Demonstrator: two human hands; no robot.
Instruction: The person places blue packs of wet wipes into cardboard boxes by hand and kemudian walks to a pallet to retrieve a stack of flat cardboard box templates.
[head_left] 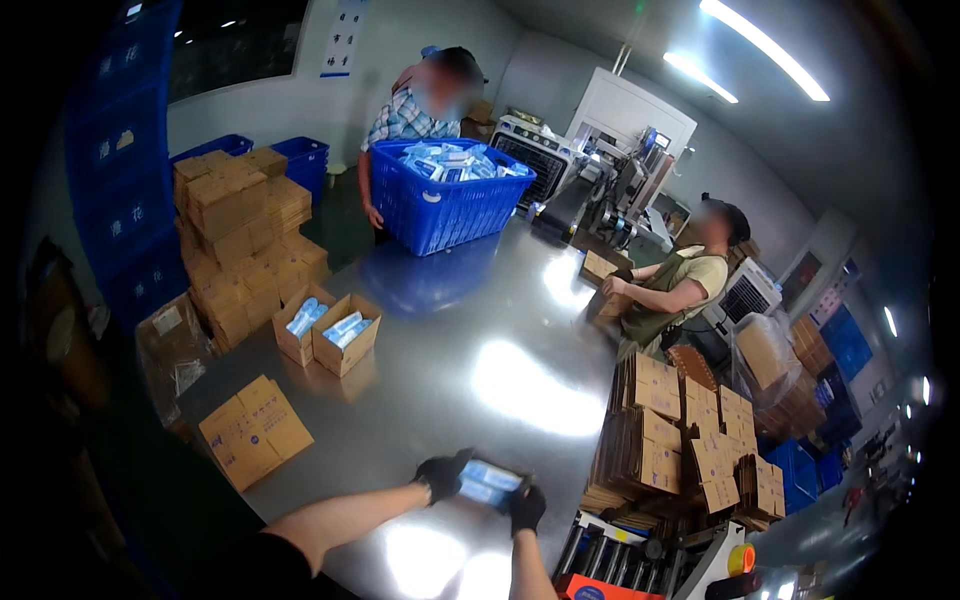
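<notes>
Between my two dark-gloved hands, over the near part of the metal table [430, 345], is a pair of blue-and-white packets [490, 482] lying side by side. They are slightly blurred, and a dark brownish edge shows around them; whether that is a carton wall I cannot tell. My left hand [443, 478] grips their left end, its fingertips at the far corner. At their right end my right hand [526, 507] closes on the edge. Farther off to the left, two open cartons [345, 335] hold similar packets. A flattened carton [256, 432] lies at the table's left edge.
Across the table a person [415, 115] stands behind a blue crate [450, 215] heaped with packets. On the right another person [690, 280] handles a carton. Flattened cartons [660, 440] are stacked beside a roller conveyor [610, 560]. More cartons [235, 250] rise at left.
</notes>
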